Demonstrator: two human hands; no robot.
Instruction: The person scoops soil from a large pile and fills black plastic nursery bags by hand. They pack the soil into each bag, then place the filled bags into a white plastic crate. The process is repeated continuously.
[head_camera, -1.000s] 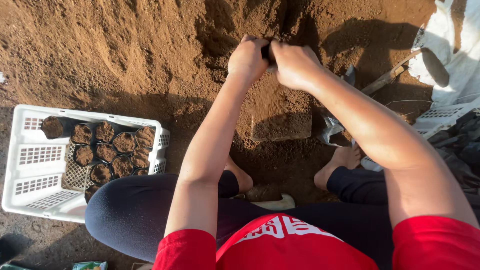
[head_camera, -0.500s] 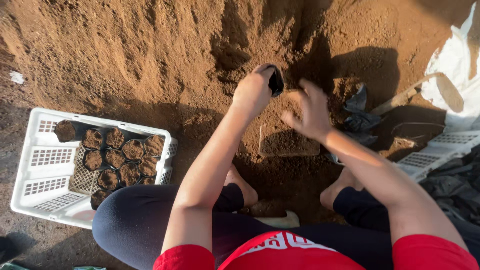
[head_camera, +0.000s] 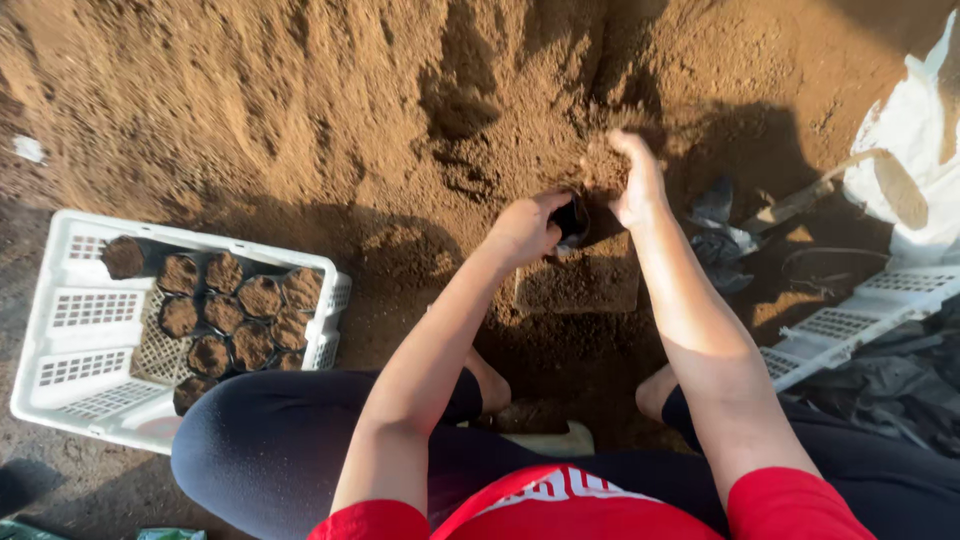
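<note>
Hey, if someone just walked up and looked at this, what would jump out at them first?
Probably the big mound of brown soil filling the top of the view, with both hands at its foot: the left hand holds a small black pot while the right hand rakes soil toward it. Next, the white crate at the left, holding soil-filled pots.

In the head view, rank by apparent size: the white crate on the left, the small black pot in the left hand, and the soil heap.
1. Soil heap, fills the upper frame.
2. White crate.
3. Black pot, partly hidden by the left hand, clearly smallest.
</note>
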